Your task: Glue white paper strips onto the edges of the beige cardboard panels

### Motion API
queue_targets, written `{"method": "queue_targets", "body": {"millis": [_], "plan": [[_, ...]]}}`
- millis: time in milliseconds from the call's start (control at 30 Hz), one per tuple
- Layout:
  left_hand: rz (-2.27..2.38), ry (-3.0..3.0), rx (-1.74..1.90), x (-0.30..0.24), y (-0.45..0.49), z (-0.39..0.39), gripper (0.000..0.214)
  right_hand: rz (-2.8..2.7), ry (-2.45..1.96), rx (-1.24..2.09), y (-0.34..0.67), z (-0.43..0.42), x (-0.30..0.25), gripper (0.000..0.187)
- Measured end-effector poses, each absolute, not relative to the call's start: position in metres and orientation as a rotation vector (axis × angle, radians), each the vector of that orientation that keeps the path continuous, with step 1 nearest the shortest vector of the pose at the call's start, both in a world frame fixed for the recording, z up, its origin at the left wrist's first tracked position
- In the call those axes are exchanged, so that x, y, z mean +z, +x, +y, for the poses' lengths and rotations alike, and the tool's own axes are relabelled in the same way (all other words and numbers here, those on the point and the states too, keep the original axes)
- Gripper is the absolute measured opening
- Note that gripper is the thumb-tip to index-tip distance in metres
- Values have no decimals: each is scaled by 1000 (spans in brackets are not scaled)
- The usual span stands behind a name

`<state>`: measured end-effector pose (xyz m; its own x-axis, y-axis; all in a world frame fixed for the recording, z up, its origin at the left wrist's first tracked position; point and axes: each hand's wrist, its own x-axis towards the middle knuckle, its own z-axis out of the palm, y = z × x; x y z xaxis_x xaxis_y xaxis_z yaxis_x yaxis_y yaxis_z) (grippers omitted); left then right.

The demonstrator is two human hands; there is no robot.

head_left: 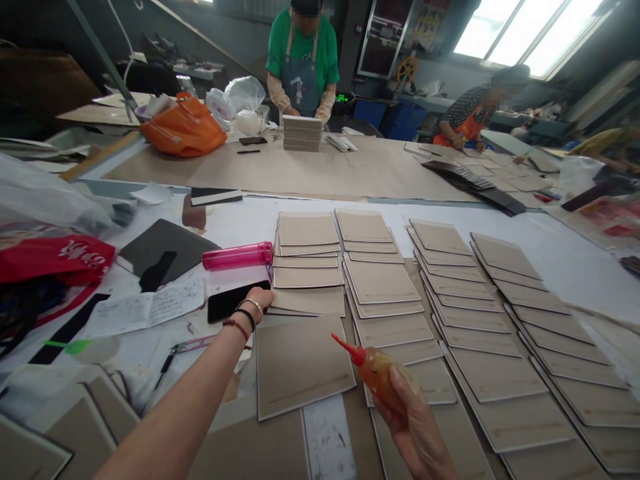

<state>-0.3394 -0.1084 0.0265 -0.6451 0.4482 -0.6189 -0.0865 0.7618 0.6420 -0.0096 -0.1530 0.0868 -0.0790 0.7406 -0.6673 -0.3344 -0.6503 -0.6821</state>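
Note:
My right hand [413,420] is wrapped round a squeeze bottle [387,380] of amber liquid, whose red pointed nozzle tips up to the left. Beneath the nozzle lies a flat beige board [305,367] with dark edges and a brownish streak along its near side. My left hand [260,298] reaches forward, its fingers closed at the left edge of another beige board [313,300] in the leftmost row; the fingertips are partly hidden. Right by that hand are a black phone [225,303] and a pink transparent tube [237,257].
Overlapping rows of boards [475,333] fill the right side. Left are a handwritten paper [150,307], a dark grey sheet [165,250] and a red bag [55,260]. Across the table, a person [305,67] stands behind a stack [303,135]; another person [470,113] works at right.

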Motion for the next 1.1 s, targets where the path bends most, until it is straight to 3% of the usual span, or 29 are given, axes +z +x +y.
{"method": "queue_targets", "body": {"millis": [233,667,867,1100], "plan": [[2040,222,807,25,-337,-109,29,-521,-1438,1814,-10,-152,81,30],[1922,182,1083,52,-344,-104,25,-456,-1404,1820,-10,-151,79,37],[1822,119,1159,63,-345,-94,14,-431,-1394,1835,-11,-152,82,37],[1819,46,1146,60,-334,-107,27,-449,-1364,1845,-11,-154,86,33]]}}
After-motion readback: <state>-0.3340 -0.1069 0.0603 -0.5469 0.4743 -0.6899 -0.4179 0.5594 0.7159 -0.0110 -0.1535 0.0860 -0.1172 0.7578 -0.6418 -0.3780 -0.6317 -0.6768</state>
